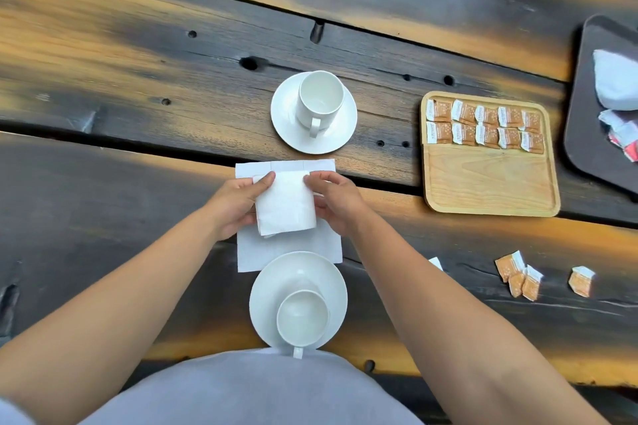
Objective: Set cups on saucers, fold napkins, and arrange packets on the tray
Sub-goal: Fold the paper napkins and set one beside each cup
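Observation:
A folded white napkin (284, 203) is held between my left hand (238, 203) and my right hand (336, 200), both gripping its side edges. It hovers over an unfolded white napkin (262, 252) lying flat on the table. A white cup (319, 102) stands on a saucer (345, 124) beyond the napkins. A second cup (302, 317) sits on a saucer (276, 286) close to my body. The wooden tray (490, 183) at the right holds two rows of orange packets (485, 126) along its far side.
Several loose orange packets (524, 278) lie on the table at the right, near the front. A dark tray (587, 114) at the far right edge carries white napkins and red-and-white packets. The table is dark, rough wood with gaps and holes.

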